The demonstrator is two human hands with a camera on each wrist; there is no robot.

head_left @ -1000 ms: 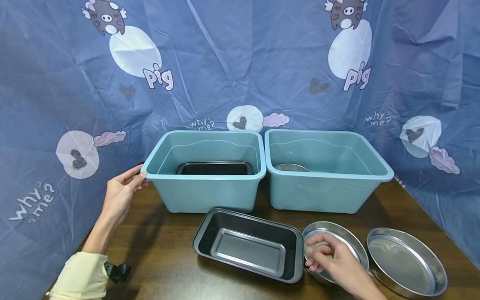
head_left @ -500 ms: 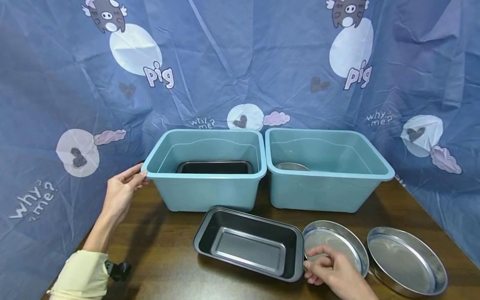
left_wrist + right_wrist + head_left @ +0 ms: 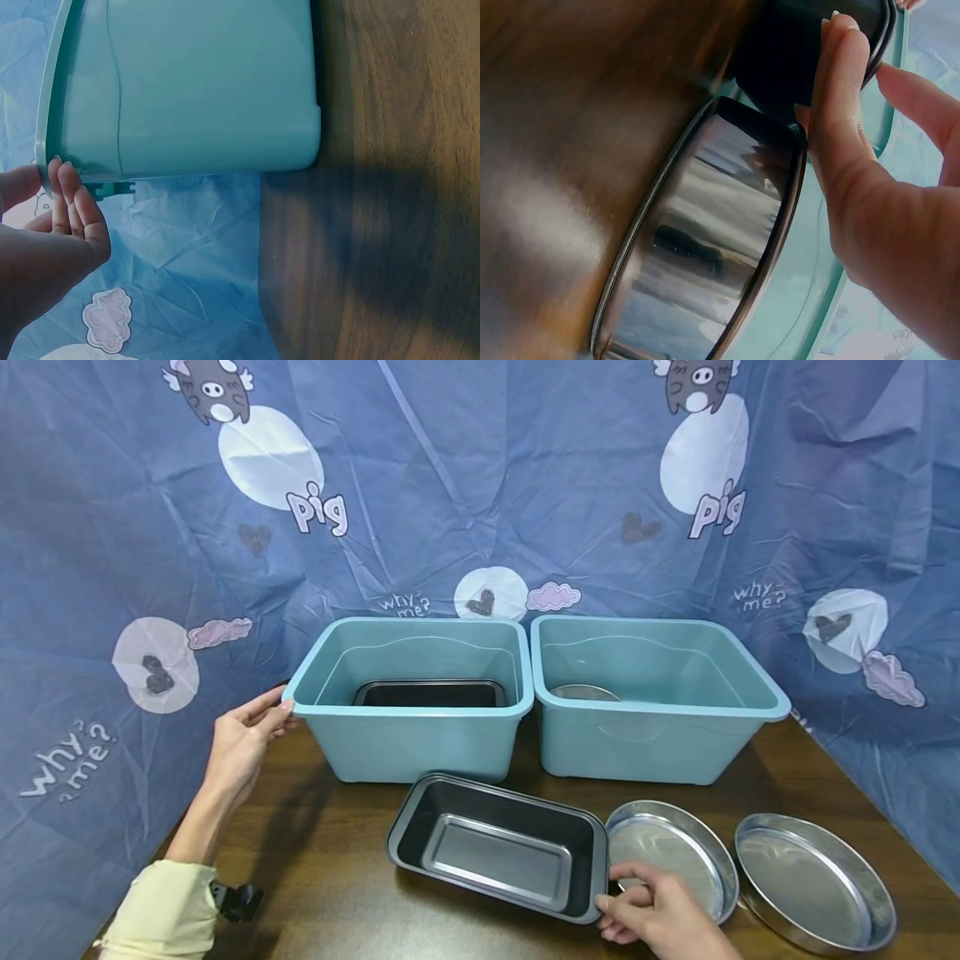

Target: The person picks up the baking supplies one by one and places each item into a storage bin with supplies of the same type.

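Note:
My left hand pinches the left front corner of the rim of the left blue plastic bin. In the left wrist view, the thumb lies on one side of that rim and the fingers on the other. A dark loaf pan stands on the table before this bin, its long side slanting. At the pan's right end my right hand pinches the rim between thumb and fingers; the right wrist view shows the fingers against the pan's outer wall. Close by this hand is a round metal cake pan, partly hidden by it.
A second blue bin stands at the right, with a round metal pan partly visible inside. Another dark pan lies in the left bin. A further round cake pan rests at the table's right. Printed blue cloth hangs behind.
My right hand has moved left and slightly down from over the round cake pan to the loaf pan's right rim, which it now pinches. The left hand stays on the bin rim.

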